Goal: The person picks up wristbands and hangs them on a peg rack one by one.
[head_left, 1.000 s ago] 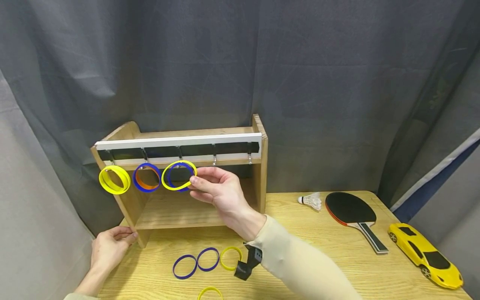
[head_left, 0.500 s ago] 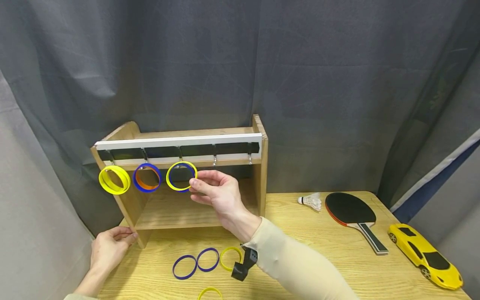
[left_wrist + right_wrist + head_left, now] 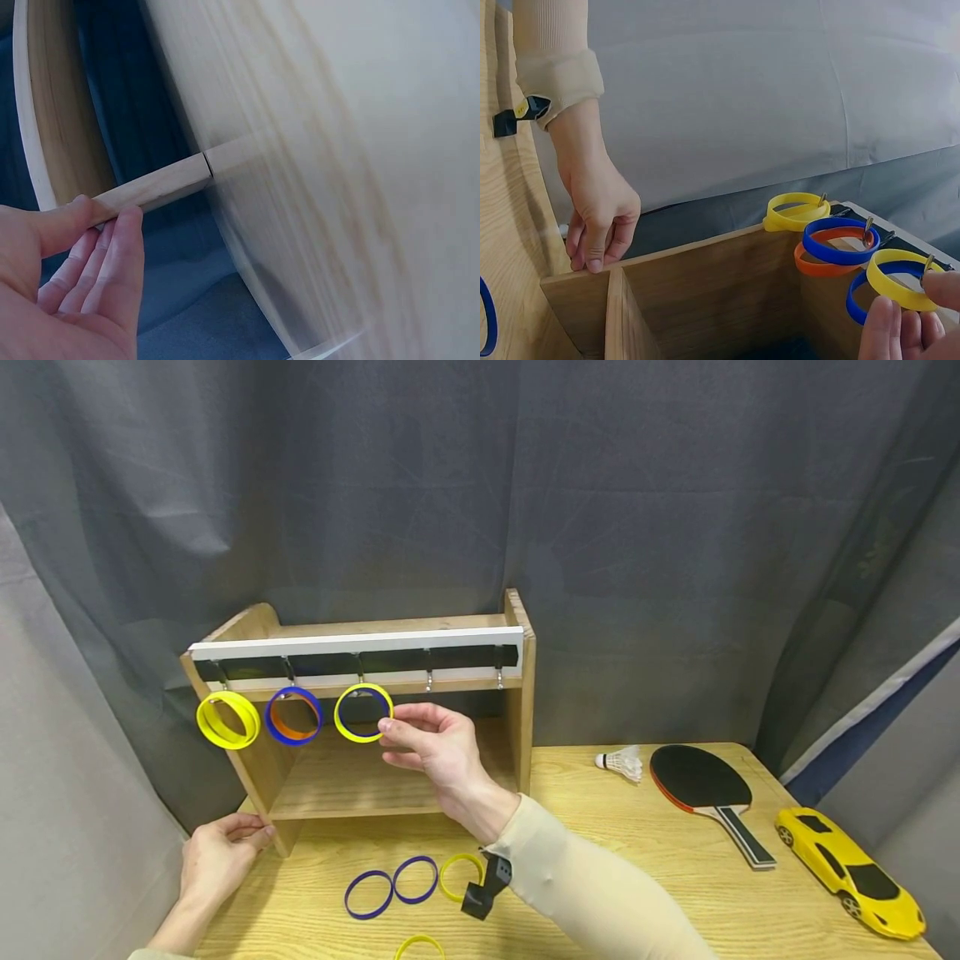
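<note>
Rings (image 3: 896, 293) are smooth, rubber-like bands with a low sheen; the hooks (image 3: 430, 680) are shiny metal. The rack (image 3: 352, 785) is pale, matt wood with visible grain. The bench (image 3: 607, 852) has a smooth wood-grain surface. The curtain (image 3: 637, 543) is matt, creased cloth, the sleeve (image 3: 600, 885) smooth fabric. The paddle (image 3: 701, 777) shows a matt, rubber-like face; the toy car (image 3: 836, 864) looks like glossy plastic.

Head view above shelf (image 3: 337, 783), wrist views closer
</note>
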Motion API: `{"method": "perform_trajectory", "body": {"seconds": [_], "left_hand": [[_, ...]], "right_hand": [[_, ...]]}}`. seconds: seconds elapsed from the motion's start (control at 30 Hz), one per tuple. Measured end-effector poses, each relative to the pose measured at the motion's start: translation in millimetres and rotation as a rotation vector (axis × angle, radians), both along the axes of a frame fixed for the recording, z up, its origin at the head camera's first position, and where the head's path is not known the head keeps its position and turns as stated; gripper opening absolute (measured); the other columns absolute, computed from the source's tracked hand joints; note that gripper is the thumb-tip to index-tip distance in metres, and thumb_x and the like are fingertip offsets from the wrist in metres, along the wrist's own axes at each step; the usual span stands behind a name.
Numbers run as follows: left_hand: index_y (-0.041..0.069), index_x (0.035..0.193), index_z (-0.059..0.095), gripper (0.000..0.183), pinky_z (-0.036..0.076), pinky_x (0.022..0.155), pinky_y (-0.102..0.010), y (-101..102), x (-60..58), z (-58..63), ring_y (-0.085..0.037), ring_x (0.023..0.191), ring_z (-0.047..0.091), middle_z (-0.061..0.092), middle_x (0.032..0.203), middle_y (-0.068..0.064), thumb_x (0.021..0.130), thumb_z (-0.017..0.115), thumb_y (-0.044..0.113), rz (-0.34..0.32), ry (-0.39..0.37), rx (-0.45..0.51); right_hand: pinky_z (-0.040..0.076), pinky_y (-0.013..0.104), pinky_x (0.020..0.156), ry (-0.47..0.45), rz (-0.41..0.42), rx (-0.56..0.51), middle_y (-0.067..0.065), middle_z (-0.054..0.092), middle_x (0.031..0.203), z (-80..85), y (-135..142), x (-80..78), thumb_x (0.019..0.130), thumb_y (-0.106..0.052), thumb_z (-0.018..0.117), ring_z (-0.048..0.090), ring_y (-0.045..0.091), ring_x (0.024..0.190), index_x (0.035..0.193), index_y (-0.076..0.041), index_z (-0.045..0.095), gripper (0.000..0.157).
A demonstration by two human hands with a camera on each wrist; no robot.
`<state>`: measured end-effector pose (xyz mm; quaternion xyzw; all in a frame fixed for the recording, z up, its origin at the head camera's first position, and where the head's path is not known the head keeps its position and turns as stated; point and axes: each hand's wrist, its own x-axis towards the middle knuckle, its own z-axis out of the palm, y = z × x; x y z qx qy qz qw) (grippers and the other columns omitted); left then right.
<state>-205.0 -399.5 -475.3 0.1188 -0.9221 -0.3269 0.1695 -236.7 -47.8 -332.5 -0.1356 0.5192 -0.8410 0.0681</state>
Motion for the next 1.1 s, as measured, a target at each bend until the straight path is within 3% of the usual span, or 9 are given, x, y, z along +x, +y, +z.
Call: {"method": "perform_trajectory", "body": {"seconds": [0.43,0.67,0.9,1.1], "left_hand": [[0.012,0.107,0.087,0.02,0.048,0.071,-0.021,2,1.1,-0.1,0.008,0.071,0.071,0.09,0.098,-0.004,0.097,0.087,0.029,0.01,0.019,-0.011],[0.011,0.108,0.086,0.02,0.049,0.067,-0.023,2,0.9,0.0,0.006,0.069,0.071,0.09,0.097,-0.005,0.098,0.086,0.029,-0.001,0.008,0.0],[0.013,0.108,0.087,0.02,0.049,0.07,-0.022,0,0.5,-1.1,0.008,0.071,0.071,0.09,0.099,-0.004,0.098,0.087,0.03,0.001,0.007,-0.01],[0.013,0.106,0.087,0.018,0.048,0.072,-0.022,1,1.3,-0.3,0.008,0.072,0.071,0.09,0.098,-0.004,0.098,0.087,0.029,0.002,0.021,-0.024]], "right_hand": [[0.069,0.031,0.076,0.03,0.002,0.006,-0.001,0.086,0.095,-1.1,1,-0.1,0.097,0.003,0.083,0.082,0.013,0.083,0.117,-0.003,0.079,0.022],[0.069,0.032,0.078,0.061,-0.008,0.068,0.0,0.085,0.097,-7.8,13,1.7,0.097,-0.002,0.084,0.082,0.012,0.086,0.12,0.0,0.077,0.024],[0.07,0.042,0.085,0.127,0.03,0.26,0.001,0.087,0.101,-32.5,42,7.6,0.095,-0.003,0.086,0.082,0.01,0.091,0.121,0.003,0.078,0.028],[0.069,0.036,0.076,0.216,0.144,0.558,0.019,0.086,0.11,-79.9,75,10.9,0.092,-0.005,0.089,0.081,0.008,0.086,0.119,0.007,0.079,0.031]]}}
